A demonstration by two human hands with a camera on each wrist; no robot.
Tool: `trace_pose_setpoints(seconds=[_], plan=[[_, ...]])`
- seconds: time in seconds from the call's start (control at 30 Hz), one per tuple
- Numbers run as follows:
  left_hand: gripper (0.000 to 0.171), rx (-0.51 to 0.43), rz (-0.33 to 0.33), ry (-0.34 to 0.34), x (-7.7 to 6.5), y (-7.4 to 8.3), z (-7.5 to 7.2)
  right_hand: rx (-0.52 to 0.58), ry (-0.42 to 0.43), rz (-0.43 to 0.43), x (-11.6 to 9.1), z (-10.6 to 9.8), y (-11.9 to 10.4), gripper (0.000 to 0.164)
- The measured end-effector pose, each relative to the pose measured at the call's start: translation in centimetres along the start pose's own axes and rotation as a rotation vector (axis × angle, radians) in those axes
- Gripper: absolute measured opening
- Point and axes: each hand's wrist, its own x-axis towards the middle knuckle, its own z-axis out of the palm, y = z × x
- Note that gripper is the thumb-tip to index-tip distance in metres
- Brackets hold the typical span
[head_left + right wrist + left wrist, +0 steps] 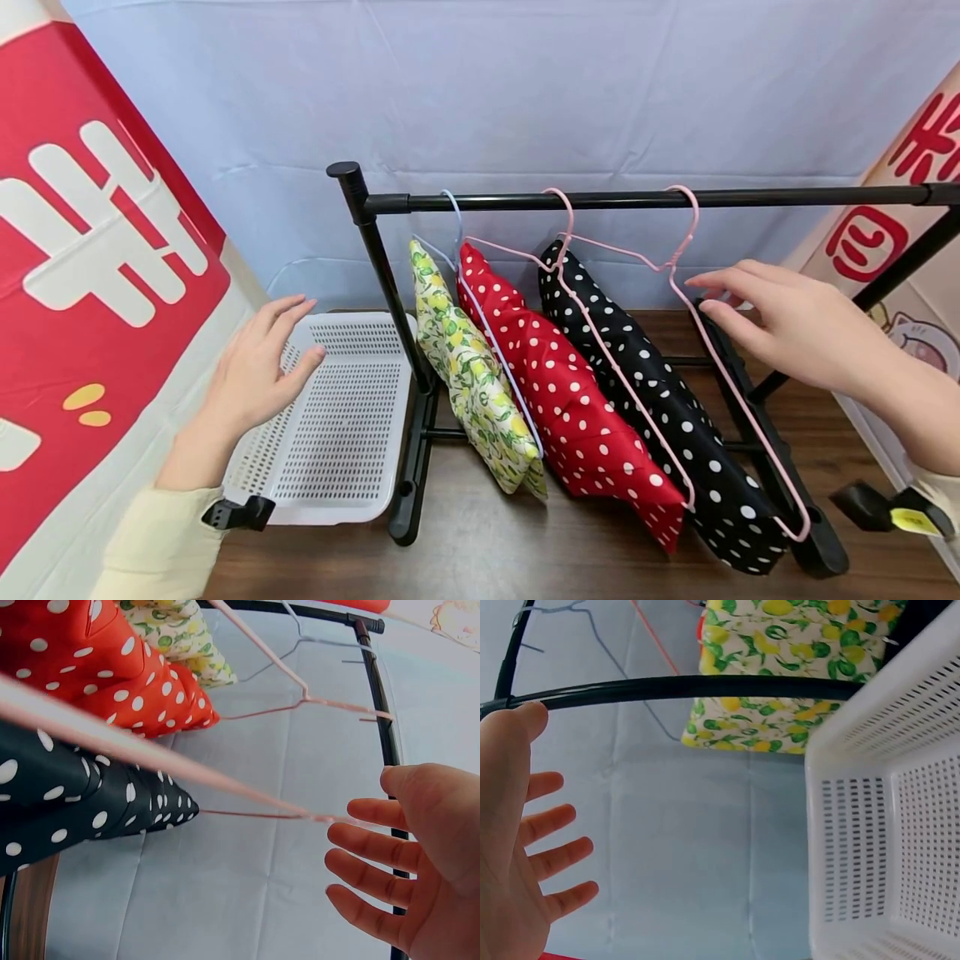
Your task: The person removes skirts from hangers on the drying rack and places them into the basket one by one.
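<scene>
Three puffy, cushion-like fabric pieces hang on a black rack (622, 201). A lemon-print cushion (474, 379) is on a blue hanger (459, 225), a red polka-dot cushion (570, 392) on a pink hanger (571, 221), and a black polka-dot cushion (652, 367) on another pink hanger (696, 221). My right hand (795, 325) is beside that rightmost hanger, fingertips near its arm; the right wrist view shows spread fingers and a bare palm. Over the left side of a white perforated basket (337, 454), my left hand (251, 367) hovers with relaxed fingers, holding nothing.
The basket stands left of the rack's left post (386, 287) on a brown wooden surface (495, 542). Behind everything hangs a pale blue cloth (510, 92). A red and white printed panel (45, 275) borders the left, and a printed panel (918, 217) the right.
</scene>
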Motion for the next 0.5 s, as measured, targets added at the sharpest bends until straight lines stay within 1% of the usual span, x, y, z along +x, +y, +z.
trace_pose_setpoints(seconds=[0.13, 0.27, 0.4, 0.5], plan=[[0.058, -0.031, -0.004, 0.048, 0.2, 0.1, 0.4, 0.018, 0.012, -0.027, 0.3, 0.1, -0.6, 0.024], [0.055, -0.066, -0.003, 0.083, 0.4, 0.2, 0.8, 0.025, 0.045, -0.068, 0.7, 0.3, -1.3, 0.026], [0.051, -0.093, -0.003, 0.103, 0.5, 0.5, 1.3, 0.038, 0.089, -0.123, 1.5, 0.5, -2.1, 0.03], [0.048, -0.102, -0.012, 0.107, 0.5, 0.8, 1.8, 0.05, 0.119, -0.16, 2.0, 0.7, -2.7, 0.029]])
